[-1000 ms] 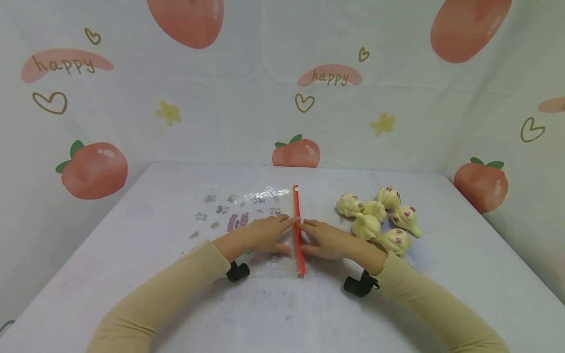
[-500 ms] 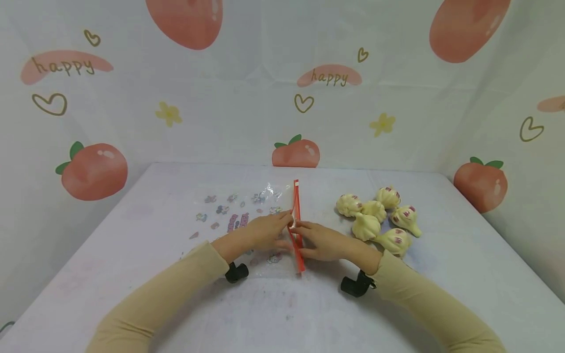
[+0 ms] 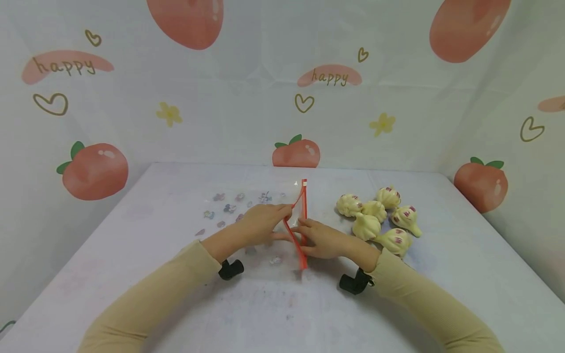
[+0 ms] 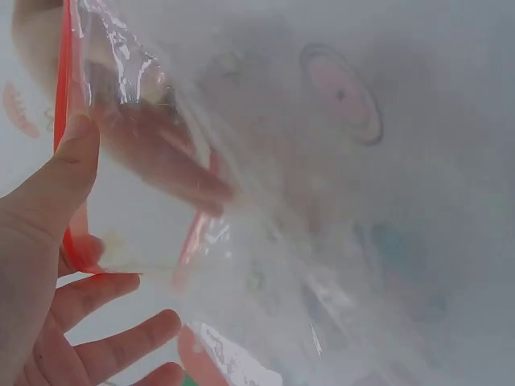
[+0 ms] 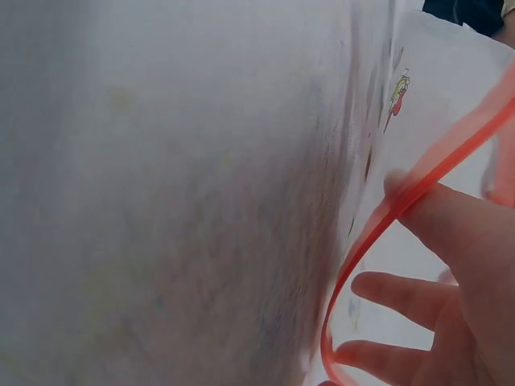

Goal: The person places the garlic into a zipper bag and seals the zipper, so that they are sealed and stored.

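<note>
A clear zip bag [image 3: 265,197] printed with small cartoon figures lies on the table, its red-edged mouth spread apart towards the right. My left hand [image 3: 260,220] pinches one red edge strip [image 4: 66,145] between thumb and index finger and draws it leftward; the other fingers stick out below. Across the other edge reaches my right hand [image 3: 328,240], its fingers straight and spread at the mouth. Through the film in the left wrist view, right-hand fingers [image 4: 189,181] show. In the right wrist view a red strip [image 5: 378,225] runs across the thumb and past the fingertips.
Several garlic bulbs [image 3: 366,226] form a loose cluster right of the bag, near the right forearm. The table [image 3: 229,318] carries a pale cloth. A white backdrop [image 3: 247,127] with printed fruit rises behind and along the sides. Each wrist bears a black camera [image 3: 354,282].
The bag's two red strips, together at first, have come apart into a wide gap. My left hand has moved slightly left and up with its strip; the garlic bulbs stay put.
</note>
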Action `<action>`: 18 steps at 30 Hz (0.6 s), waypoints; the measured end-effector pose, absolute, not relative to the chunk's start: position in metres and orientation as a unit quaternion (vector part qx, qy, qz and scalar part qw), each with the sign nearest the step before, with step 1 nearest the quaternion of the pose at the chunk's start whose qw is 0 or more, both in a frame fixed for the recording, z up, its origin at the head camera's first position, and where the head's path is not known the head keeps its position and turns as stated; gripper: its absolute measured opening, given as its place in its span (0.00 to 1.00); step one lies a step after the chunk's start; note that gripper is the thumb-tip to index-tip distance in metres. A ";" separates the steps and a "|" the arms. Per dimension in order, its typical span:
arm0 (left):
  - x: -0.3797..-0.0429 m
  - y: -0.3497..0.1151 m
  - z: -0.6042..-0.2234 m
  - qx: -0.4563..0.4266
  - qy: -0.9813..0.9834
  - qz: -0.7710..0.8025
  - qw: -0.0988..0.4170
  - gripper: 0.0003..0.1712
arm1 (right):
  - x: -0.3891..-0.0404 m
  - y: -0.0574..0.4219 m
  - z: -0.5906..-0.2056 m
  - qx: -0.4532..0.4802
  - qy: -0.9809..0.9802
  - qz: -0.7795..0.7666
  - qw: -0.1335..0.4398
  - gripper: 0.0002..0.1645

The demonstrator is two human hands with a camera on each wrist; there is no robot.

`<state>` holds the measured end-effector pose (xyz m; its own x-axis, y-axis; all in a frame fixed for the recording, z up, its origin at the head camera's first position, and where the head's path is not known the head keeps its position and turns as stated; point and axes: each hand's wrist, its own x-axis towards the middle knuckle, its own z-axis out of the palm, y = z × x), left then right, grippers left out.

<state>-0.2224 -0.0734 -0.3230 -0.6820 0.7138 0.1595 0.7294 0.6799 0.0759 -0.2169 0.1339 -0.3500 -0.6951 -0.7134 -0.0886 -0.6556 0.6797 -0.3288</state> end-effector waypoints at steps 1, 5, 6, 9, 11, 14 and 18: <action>-0.222 -0.075 -0.322 -0.397 -0.913 -0.069 0.066 0.26 | -0.217 0.134 -0.350 -0.375 0.910 -0.138 0.108 0.30; -0.222 -0.080 -0.317 -0.404 -0.906 -0.080 0.096 0.25 | -0.218 0.135 -0.350 -0.366 0.913 -0.134 0.122 0.31; -0.222 -0.081 -0.316 -0.406 -0.904 -0.082 0.104 0.25 | -0.218 0.135 -0.349 -0.364 0.913 -0.133 0.125 0.31; -0.223 -0.085 -0.314 -0.408 -0.901 -0.088 0.120 0.25 | -0.218 0.135 -0.350 -0.355 0.915 -0.131 0.136 0.32; -0.223 -0.087 -0.312 -0.410 -0.898 -0.092 0.132 0.25 | -0.219 0.135 -0.350 -0.349 0.917 -0.132 0.145 0.33; -0.224 -0.090 -0.311 -0.412 -0.894 -0.101 0.147 0.25 | -0.219 0.135 -0.349 -0.339 0.917 -0.134 0.159 0.35; -0.224 -0.093 -0.308 -0.409 -0.893 -0.102 0.158 0.24 | -0.219 0.136 -0.348 -0.331 0.918 -0.137 0.172 0.36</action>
